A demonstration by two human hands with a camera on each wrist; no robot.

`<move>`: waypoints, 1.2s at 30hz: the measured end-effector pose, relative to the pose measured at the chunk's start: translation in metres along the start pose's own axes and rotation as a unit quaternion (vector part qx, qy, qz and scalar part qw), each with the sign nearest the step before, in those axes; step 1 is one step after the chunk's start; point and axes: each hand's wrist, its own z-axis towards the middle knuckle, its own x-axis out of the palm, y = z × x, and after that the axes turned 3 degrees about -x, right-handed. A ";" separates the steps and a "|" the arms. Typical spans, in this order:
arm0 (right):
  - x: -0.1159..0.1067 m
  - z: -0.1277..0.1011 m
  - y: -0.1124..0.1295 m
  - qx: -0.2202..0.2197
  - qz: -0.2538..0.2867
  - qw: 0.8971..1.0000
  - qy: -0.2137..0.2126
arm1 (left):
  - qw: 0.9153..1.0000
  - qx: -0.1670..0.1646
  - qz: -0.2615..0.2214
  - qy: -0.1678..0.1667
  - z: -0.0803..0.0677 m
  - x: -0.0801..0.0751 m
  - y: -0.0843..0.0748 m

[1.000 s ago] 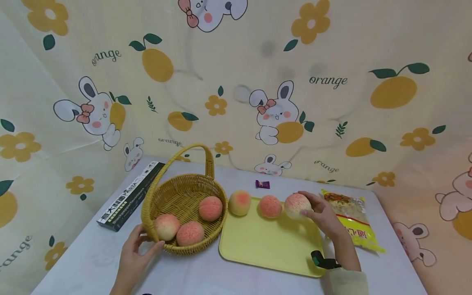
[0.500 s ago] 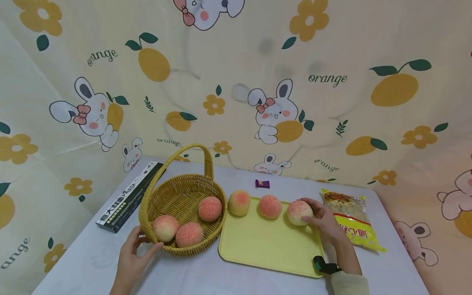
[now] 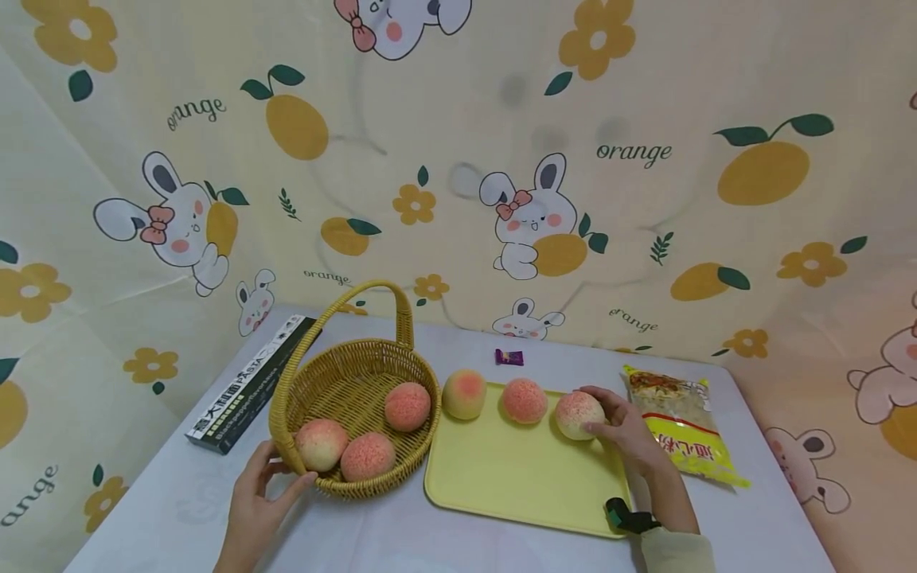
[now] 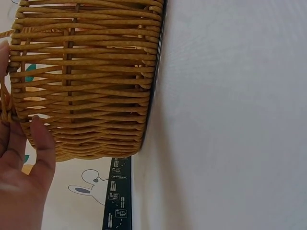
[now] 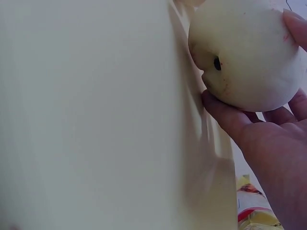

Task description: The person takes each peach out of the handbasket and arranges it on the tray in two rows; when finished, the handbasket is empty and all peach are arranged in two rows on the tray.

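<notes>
My left hand grips the near-left rim of a yellow wicker basket by the foot of its arched handle. Two peaches, a pale one and a pink one, sit at its near side, and another pink peach at its right. On the yellow tray, my right hand holds a speckled pale peach near the far right corner. The right wrist view shows the fingers curled about this peach, low by the tray surface. A pink peach and a yellowish peach lie to its left.
A black pasta box lies left of the basket. Behind the tray is a small purple wrapped candy. A yellow food packet lies to the right. A patterned cloth hangs behind the white table.
My right hand has brought the pale peach slightly toward me and down onto the tray's far right part. The left hand stays at the basket rim.
</notes>
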 end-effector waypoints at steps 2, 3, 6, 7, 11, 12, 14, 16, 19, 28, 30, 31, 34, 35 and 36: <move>0.000 0.000 0.000 0.001 -0.012 1.000 -0.003 | 1.000 -0.002 0.002 0.000 0.000 0.000 0.000; 0.001 0.000 0.000 0.003 -0.016 1.000 -0.004 | 1.000 -0.003 0.001 0.001 0.000 0.000 0.000; 0.002 0.000 0.001 0.007 -0.025 1.000 -0.004 | 1.000 -0.005 0.003 0.000 -0.001 0.000 0.001; 0.002 0.000 0.002 0.009 -0.026 1.000 -0.005 | 1.000 -0.006 0.003 0.000 -0.001 0.000 0.001; 0.003 -0.001 0.005 0.013 -0.022 1.000 -0.001 | 1.000 -0.001 0.000 0.000 -0.001 0.000 0.003; 0.004 -0.001 0.005 0.011 -0.022 1.000 -0.001 | 1.000 0.000 -0.001 0.000 0.000 0.000 0.003; 0.004 -0.001 0.007 0.005 -0.019 1.000 0.002 | 1.000 0.002 -0.004 0.000 0.000 0.001 0.004; 0.004 -0.001 0.008 -0.005 -0.015 1.000 0.006 | 1.000 0.002 -0.004 0.000 0.000 0.001 0.004; 0.005 -0.002 0.008 -0.016 -0.004 1.000 0.011 | 1.000 0.006 -0.006 0.000 -0.001 0.000 0.004; 0.004 -0.003 0.007 -0.033 0.019 0.999 0.010 | 1.000 0.002 -0.004 0.001 0.000 -0.001 0.003; 0.004 -0.003 0.007 -0.036 0.024 0.999 0.009 | 1.000 -0.001 0.000 0.000 0.000 -0.001 0.003; 0.005 -0.003 0.006 -0.036 0.025 0.999 0.008 | 1.000 -0.002 -0.001 -0.001 0.000 -0.001 0.003; 0.005 -0.003 0.006 -0.038 0.024 0.999 0.001 | 1.000 -0.003 0.001 0.000 0.000 -0.001 0.003; 0.005 -0.004 0.005 -0.039 0.022 0.999 -0.002 | 1.000 -0.003 0.000 0.001 0.000 -0.001 0.003; 0.005 -0.004 0.005 -0.041 0.021 0.999 -0.004 | 1.000 -0.002 0.000 0.001 0.000 -0.001 0.003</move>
